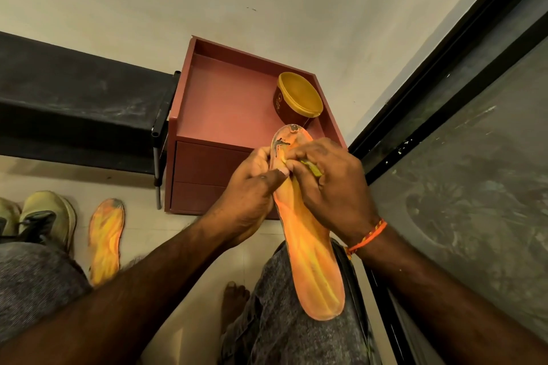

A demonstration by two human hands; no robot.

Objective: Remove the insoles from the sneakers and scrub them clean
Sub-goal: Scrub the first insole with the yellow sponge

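The orange insole (308, 246) lies lengthwise along the person's right thigh, heel end toward the body and toe end reaching out over the front edge of the red cabinet (225, 109). Its toe end is worn, with dark patches where the top layer has peeled. The left hand (252, 195) grips the insole's left edge near the toe, thumb on top. The right hand (329, 184) is curled round a small yellow-green scrubbing piece (311, 167), pressing it onto the insole just below the worn patch; what exactly that piece is cannot be told.

So the scrubbing of this insole looks under way, at the toe. The long middle and heel show streaks, and whether they are already clean is hard to judge.

A second insole (106, 240) lies on the floor to the left of the cabinet, well apart from the hands; it also shows streaks and a grey toe. Just left of it stand the pale green sneakers (44, 216). Both insoles are therefore out, and the removal step appears done. What seems left is finishing this insole and doing, or checking, the other.

On the cabinet top, beyond the held insole's toe, sits a round tub with a yellow lid (299, 101), closed.
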